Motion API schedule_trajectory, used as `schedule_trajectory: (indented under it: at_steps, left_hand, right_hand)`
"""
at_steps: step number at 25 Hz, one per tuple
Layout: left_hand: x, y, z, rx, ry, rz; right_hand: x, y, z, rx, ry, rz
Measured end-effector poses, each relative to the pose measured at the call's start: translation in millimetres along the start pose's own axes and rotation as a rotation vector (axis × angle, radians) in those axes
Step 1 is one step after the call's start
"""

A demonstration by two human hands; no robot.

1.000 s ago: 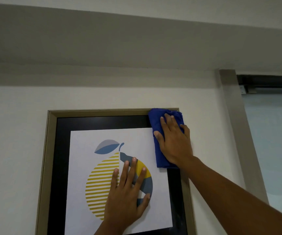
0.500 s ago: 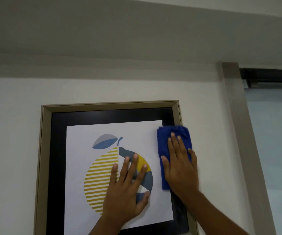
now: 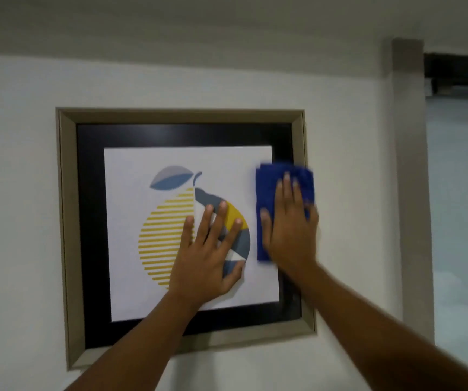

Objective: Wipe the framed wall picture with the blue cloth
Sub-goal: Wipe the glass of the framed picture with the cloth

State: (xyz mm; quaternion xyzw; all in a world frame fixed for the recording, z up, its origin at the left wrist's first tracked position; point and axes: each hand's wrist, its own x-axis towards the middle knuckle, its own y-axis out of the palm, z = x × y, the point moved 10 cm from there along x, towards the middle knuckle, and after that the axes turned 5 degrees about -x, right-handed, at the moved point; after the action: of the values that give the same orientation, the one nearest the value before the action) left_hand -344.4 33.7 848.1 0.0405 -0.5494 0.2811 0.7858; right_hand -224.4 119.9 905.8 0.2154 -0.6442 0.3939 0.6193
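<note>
The framed picture (image 3: 69, 221) hangs on a white wall: a beige frame, a black mat and a white print of a striped yellow and blue-grey fruit. My left hand (image 3: 207, 255) lies flat, fingers spread, on the print's fruit. My right hand (image 3: 289, 224) presses the folded blue cloth (image 3: 266, 187) flat against the picture's right side, over the black mat and the frame's right edge. The hand covers the cloth's lower right part.
A beige vertical trim (image 3: 410, 179) runs down the wall to the right of the frame. Beyond it is a pale glass pane (image 3: 464, 207) with a dark rail (image 3: 458, 71) at its top.
My right hand has slid the blue cloth down from the frame's top right corner along the right side. The left hand has stayed on the print. The view has tilted so the whole frame shows.
</note>
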Motion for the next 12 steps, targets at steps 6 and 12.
schedule_trajectory:
  at_steps: [6,12]
  left_hand:
    - [-1,8,3,-0.008,-0.007,0.014]
    - [-18,9,-2,-0.031,0.0,0.029]
  right_hand:
    - [84,-12,10,0.088,0.134,-0.179]
    - [-64,22,-7,0.3,0.102,-0.194]
